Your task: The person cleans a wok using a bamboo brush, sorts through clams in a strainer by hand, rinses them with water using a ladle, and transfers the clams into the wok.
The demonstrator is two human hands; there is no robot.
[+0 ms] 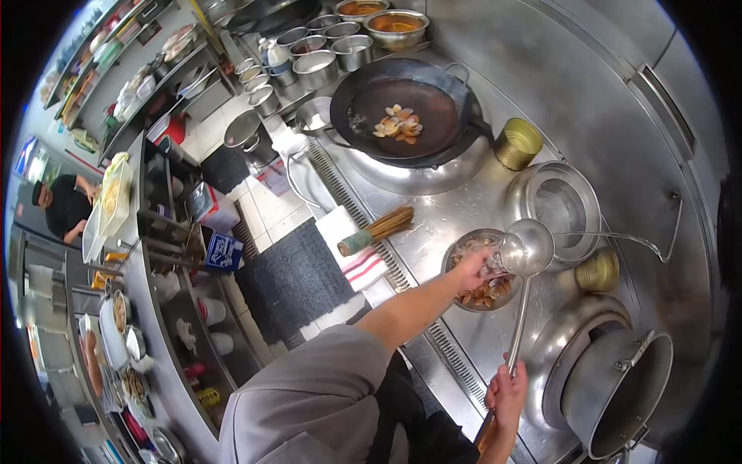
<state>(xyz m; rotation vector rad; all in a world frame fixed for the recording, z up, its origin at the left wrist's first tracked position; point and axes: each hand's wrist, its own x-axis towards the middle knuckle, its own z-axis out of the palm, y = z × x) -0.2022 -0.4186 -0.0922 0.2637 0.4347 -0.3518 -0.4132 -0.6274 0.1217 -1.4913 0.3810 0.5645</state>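
Right hand (506, 393) closed round the handle of the ladle (533, 251), its cup by the bowl's (447, 267) right rim, likely stiff, head-heavy, best gripped mid-handle; left hand (471, 271) part-curled at probably slippery, brittle shellfish (490, 295), hold unclear.

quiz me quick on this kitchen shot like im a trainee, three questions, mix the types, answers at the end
1. Multiple choice: what does the right hand grip?
a) a brush
b) a ladle
c) a tin can
2. True or false: a pile of shells lies in the large wok.
3. Fill in the blank: the left hand reaches over a round metal ____.

Key: 1 b; 2 true; 3 bowl
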